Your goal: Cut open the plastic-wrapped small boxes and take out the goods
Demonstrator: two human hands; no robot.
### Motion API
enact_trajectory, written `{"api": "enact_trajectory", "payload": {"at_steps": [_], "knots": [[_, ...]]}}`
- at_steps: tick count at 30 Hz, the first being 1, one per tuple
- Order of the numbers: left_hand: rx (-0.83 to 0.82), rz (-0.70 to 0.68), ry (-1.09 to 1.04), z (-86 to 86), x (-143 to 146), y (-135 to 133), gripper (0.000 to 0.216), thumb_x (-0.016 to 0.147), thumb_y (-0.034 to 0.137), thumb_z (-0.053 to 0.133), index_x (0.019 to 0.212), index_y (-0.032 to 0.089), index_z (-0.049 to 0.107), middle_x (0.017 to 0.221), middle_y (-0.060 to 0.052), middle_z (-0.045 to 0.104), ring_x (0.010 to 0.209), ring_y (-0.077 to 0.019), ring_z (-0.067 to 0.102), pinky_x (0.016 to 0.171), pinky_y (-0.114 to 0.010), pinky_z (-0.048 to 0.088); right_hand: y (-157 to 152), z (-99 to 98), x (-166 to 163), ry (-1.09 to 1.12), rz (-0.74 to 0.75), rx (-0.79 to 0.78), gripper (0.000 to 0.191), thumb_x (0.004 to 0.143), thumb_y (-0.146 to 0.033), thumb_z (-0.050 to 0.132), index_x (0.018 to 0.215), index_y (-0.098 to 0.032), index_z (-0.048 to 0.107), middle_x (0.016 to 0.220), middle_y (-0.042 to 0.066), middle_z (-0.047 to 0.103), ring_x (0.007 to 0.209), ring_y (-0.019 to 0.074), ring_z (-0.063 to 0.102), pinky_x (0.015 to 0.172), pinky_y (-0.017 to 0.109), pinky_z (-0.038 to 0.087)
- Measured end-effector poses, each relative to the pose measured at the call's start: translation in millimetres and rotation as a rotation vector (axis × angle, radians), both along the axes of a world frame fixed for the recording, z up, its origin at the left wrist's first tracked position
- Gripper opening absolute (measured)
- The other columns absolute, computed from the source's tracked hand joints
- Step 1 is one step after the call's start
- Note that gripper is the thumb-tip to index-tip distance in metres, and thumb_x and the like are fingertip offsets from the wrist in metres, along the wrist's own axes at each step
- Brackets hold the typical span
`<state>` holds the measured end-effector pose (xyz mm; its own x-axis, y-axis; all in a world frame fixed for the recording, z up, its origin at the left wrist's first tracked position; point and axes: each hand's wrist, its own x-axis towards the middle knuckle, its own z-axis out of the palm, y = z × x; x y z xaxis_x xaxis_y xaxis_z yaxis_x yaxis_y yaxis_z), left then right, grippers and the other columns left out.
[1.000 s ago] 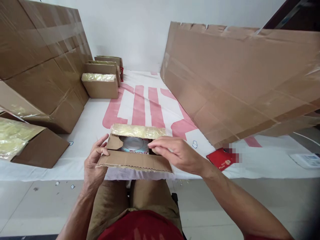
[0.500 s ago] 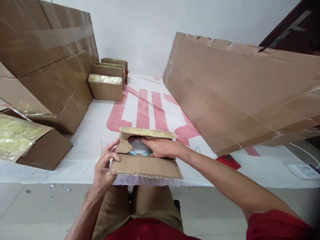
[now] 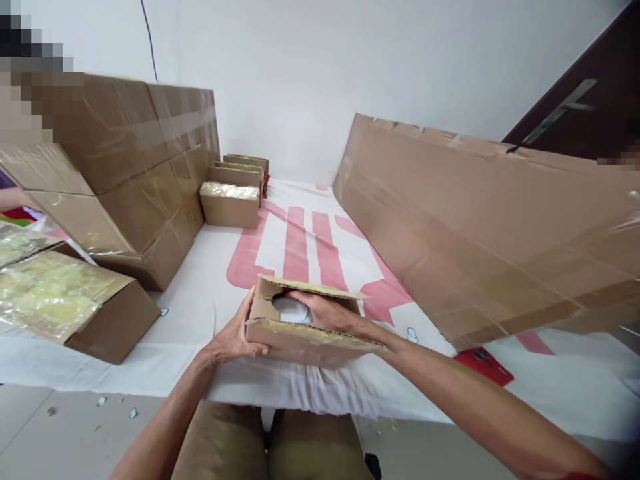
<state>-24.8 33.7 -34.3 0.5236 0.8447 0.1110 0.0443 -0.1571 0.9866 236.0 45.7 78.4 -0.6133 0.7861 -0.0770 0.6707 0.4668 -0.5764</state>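
Observation:
A small open cardboard box (image 3: 310, 347) sits near the table's front edge, its long flaps standing up. My left hand (image 3: 239, 333) grips its left end, with the thumb on the near side and the fingers behind the end wall. Inside the box is a round item with a whitish top (image 3: 291, 309) and a bluish edge; I cannot make out its exact kind. My right hand (image 3: 330, 313) reaches into the opening from the right and is closed around the item's right side. Its fingertips are partly hidden by the box.
Large taped cartons (image 3: 150, 180) are stacked at the left. Yellow-topped boxes (image 3: 230, 207) line up beyond them, and another taped box (image 3: 95, 300) lies at the near left. A big cardboard sheet (image 3: 475, 233) leans at the right, beside a red phone (image 3: 485, 365).
The box's near flap has swung up from lying outward, now showing the front wall. My left hand has shifted lower around the end. My right hand remains inside the box.

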Motion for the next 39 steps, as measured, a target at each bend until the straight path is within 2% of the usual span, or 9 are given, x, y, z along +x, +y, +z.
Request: {"api": "enact_trajectory", "payload": {"at_steps": [5, 10, 15, 17, 21, 26, 31, 34, 39], "knots": [[0.008, 0.059, 0.023, -6.9, -7, -10, 0.142, 0.066, 0.059, 0.091, 0.172, 0.023, 0.004, 0.175, -0.021, 0.026, 0.157, -0.0432, 0.034, 0.126, -0.055, 0.037, -6, 23.5, -1, 0.083, -0.095, 0.1, 0.058, 0.073, -0.02, 0.077, 0.131, -0.02, 0.074, 0.129, 0.012, 0.078, 0.12, 0.034, 0.072, 0.104, 0.046, 0.056], [0.028, 0.143, 0.161, -5.6, -25, -14, 0.143, 0.063, 0.06, 0.093, 0.172, 0.021, 0.009, 0.17, -0.026, 0.034, 0.154, -0.0475, 0.039, 0.123, -0.061, 0.039, -22, 86.6, 18, 0.415, -0.202, 0.101, 0.054, 0.073, -0.024, 0.075, 0.127, -0.016, 0.075, 0.103, 0.006, 0.079, 0.082, 0.0205, 0.074, 0.072, 0.031, 0.06], [0.379, 0.608, 0.106, 59.1, -31, -47, 0.121, 0.076, 0.056, 0.088, 0.17, 0.032, 0.017, 0.173, -0.02, 0.031, 0.158, -0.0437, 0.034, 0.126, -0.067, 0.03, -39, 139.2, 38, 0.631, -0.294, 0.104, 0.051, 0.071, -0.025, 0.08, 0.121, -0.016, 0.077, 0.1, 0.005, 0.076, 0.077, 0.0173, 0.069, 0.06, 0.027, 0.057], [0.488, 0.599, 0.03, 94.6, -22, -62, 0.114, 0.076, 0.052, 0.089, 0.168, 0.039, 0.023, 0.173, -0.015, 0.033, 0.153, -0.0407, 0.044, 0.123, -0.063, 0.039, -45, 148.0, 38, 0.644, -0.263, 0.136, 0.047, 0.071, -0.023, 0.08, 0.117, -0.016, 0.079, 0.104, 0.006, 0.077, 0.084, 0.0188, 0.069, 0.063, 0.027, 0.058], [0.266, 0.342, -0.1, 144.8, 6, -74, 0.121, 0.067, 0.065, 0.091, 0.166, 0.033, 0.031, 0.167, -0.018, 0.045, 0.146, -0.0436, 0.053, 0.111, -0.057, 0.054, -58, 149.3, 21, 0.617, -0.138, 0.13, 0.046, 0.072, -0.021, 0.079, 0.118, -0.015, 0.078, 0.101, 0.004, 0.076, 0.078, 0.0166, 0.068, 0.058, 0.024, 0.056], [0.215, 0.381, -0.309, 164.0, 24, -78, 0.108, 0.068, 0.044, 0.097, 0.16, 0.028, 0.042, 0.153, -0.014, 0.061, 0.139, -0.0399, 0.06, 0.113, -0.053, 0.055, -69, 160.8, 4, 0.619, -0.053, 0.134, 0.052, 0.079, -0.029, 0.08, 0.129, -0.016, 0.074, 0.108, 0.006, 0.077, 0.081, 0.0176, 0.071, 0.069, 0.03, 0.062], [0.179, 0.416, -0.578, 176.9, 24, -83, 0.091, 0.074, 0.039, 0.093, 0.153, 0.027, 0.051, 0.148, -0.013, 0.065, 0.136, -0.0375, 0.063, 0.112, -0.053, 0.056, -71, 178.1, 12, 0.622, 0.044, 0.256, 0.083, 0.075, -0.054, 0.091, 0.148, -0.028, 0.061, 0.146, 0.009, 0.063, 0.137, 0.0352, 0.059, 0.111, 0.052, 0.053], [0.166, 0.495, -0.649, 179.5, 24, -81, 0.087, 0.073, 0.038, 0.094, 0.15, 0.026, 0.055, 0.142, -0.013, 0.069, 0.13, -0.0352, 0.068, 0.107, -0.05, 0.059, -74, 160.3, 11, 0.646, -0.039, 0.229, 0.098, 0.069, -0.062, 0.094, 0.153, -0.032, 0.054, 0.157, 0.01, 0.055, 0.144, 0.0394, 0.052, 0.118, 0.06, 0.046], [0.272, 0.5, -0.646, 192.1, 24, -65, 0.076, 0.075, 0.049, 0.092, 0.141, 0.025, 0.061, 0.139, -0.012, 0.071, 0.133, -0.0343, 0.066, 0.113, -0.051, 0.055, -72, 129.4, -7, 0.834, -0.113, 0.152, 0.086, 0.077, -0.054, 0.089, 0.15, -0.027, 0.052, 0.138, 0.009, 0.067, 0.127, 0.033, 0.064, 0.109, 0.05, 0.055]]}}
